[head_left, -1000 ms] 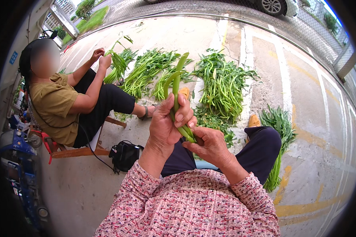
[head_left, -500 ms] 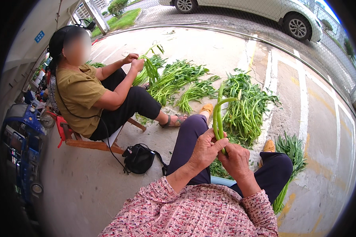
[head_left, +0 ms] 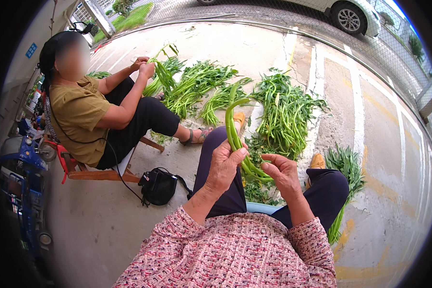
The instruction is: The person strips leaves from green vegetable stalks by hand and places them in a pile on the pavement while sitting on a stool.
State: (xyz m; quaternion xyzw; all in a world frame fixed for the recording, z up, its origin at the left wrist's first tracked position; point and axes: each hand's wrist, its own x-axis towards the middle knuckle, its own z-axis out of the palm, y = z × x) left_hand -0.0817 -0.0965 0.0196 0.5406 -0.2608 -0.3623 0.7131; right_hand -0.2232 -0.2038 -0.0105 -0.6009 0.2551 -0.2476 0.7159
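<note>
A few thick green water spinach stems (head_left: pixel 234 126) are gripped in my left hand (head_left: pixel 222 165), its thumb pressed across them. Their upper ends rise beyond the fist, one bending over to the right. The lower ends curve toward my right hand (head_left: pixel 284 176), which is open, its index finger and thumb apart beside them. Whether its thumb touches the stems I cannot make out. On the ground ahead lies a large heap of leafy water spinach (head_left: pixel 288 113). Loose leaves and trimmings (head_left: pixel 259 189) lie between my legs.
At the left, a co-worker (head_left: pixel 81 103) on a wooden chair handles greens over more bunches (head_left: pixel 197 89). A black bag (head_left: pixel 158 186) rests on the concrete. Another bunch (head_left: pixel 345 173) lies by my right foot. Beyond a wire fence stands a white car (head_left: pixel 312 6).
My right hand has let go of the stems and opened, moving slightly apart from my left. The stems' lower ends now show, curving right. The view has shifted slightly.
</note>
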